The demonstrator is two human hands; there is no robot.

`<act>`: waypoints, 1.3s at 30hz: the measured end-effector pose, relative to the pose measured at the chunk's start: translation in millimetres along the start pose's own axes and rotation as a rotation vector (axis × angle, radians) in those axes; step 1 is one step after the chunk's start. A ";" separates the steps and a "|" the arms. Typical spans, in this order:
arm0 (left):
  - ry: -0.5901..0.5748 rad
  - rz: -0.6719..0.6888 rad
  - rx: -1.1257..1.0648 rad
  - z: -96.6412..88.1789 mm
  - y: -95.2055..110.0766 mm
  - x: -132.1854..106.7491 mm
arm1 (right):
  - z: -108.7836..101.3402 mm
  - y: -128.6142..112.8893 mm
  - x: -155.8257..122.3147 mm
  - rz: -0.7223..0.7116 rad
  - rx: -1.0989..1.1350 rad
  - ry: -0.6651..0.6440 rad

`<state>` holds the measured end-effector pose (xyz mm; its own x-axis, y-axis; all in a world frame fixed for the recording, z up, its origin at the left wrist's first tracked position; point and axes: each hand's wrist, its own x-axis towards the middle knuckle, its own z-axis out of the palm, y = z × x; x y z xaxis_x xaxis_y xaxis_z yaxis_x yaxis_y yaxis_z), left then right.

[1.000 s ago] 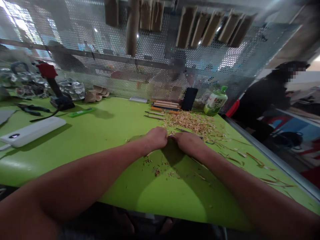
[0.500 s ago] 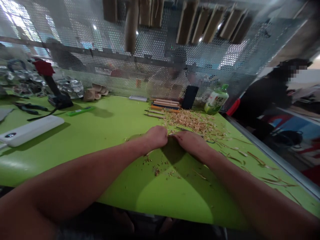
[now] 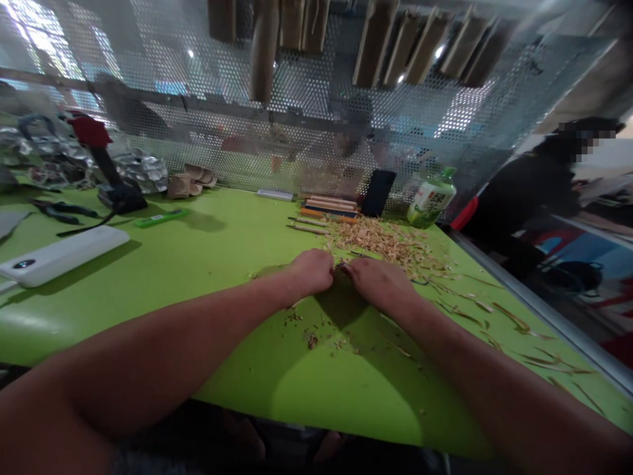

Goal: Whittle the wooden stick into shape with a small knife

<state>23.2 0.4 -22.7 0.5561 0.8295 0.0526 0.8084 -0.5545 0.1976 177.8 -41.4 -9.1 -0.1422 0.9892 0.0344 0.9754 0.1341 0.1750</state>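
Observation:
Close together over the green table (image 3: 198,264), both my hands have their fingers closed. My left hand (image 3: 315,270) makes a fist, and what it grips is hidden from above. My right hand (image 3: 383,280) pinches a small grey blade (image 3: 342,266) whose short end points towards the left hand; its handle is covered. Just behind the right hand lies a thin dark tool (image 3: 360,254), partly hidden. Curled wood shavings (image 3: 383,239) are heaped beyond it. Finer crumbs of wood (image 3: 312,340) lie nearer me, below the hands.
Thin sticks (image 3: 307,229), a dark phone-like slab (image 3: 378,193) and a green bottle (image 3: 431,198) stand or lie at the back. Leftward are a white power bank (image 3: 69,254), a green cutter (image 3: 161,218), pliers (image 3: 62,211) and a red-black power tool (image 3: 106,158). A person (image 3: 524,191) is at right.
Both hands stay close together in nearly the same place. The right hand has tilted slightly, and more of the grey blade shows at its fingertips. The whole view has shifted a little.

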 end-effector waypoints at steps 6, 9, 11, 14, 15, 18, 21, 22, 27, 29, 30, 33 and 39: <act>0.004 -0.006 -0.001 0.3 0.7 0.4 | -2.0 -3.9 -1.4 0.021 -0.025 -0.039; 0.001 0.000 0.006 1.6 0.0 1.5 | -0.7 -2.9 -2.0 0.013 -0.039 -0.012; -0.002 0.005 0.010 2.0 -0.2 1.8 | 0.3 -2.2 -2.1 -0.006 -0.043 0.011; 0.000 0.011 0.019 2.1 -0.2 1.7 | 1.3 -2.6 -2.1 0.000 -0.055 0.019; 0.003 0.012 0.023 2.1 -0.1 1.6 | 1.6 -3.3 -2.4 0.002 -0.062 0.022; 0.011 0.017 0.031 1.9 0.3 1.4 | 3.0 -5.7 -4.7 0.004 -0.095 0.053; 0.007 0.021 0.036 1.1 1.1 1.0 | 5.1 -7.0 -8.0 -0.030 -0.128 0.108; 0.003 0.022 0.038 0.6 1.4 0.9 | 5.7 -6.9 -8.6 -0.051 -0.130 0.120; -0.002 0.021 0.038 -0.9 2.1 -0.2 | 4.4 -4.4 -5.1 -0.086 -0.104 0.063; 0.000 0.022 0.038 -1.0 1.6 -0.5 | 2.0 -3.7 -2.4 -0.082 -0.097 0.025; 0.000 0.024 0.037 -0.9 1.3 -0.5 | 0.8 -3.6 -1.3 -0.081 -0.095 0.011; -0.001 0.028 0.033 -0.6 0.7 -0.4 | -2.3 -3.9 -0.7 -0.075 -0.092 -0.018; 0.003 0.028 0.025 -0.1 1.8 0.3 | -1.2 1.3 3.3 -0.110 0.044 -0.058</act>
<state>24.9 -0.4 -22.3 0.5780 0.8138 0.0604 0.7972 -0.5789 0.1714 178.4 -38.0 -7.6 -0.2396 0.9700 -0.0400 0.9612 0.2428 0.1310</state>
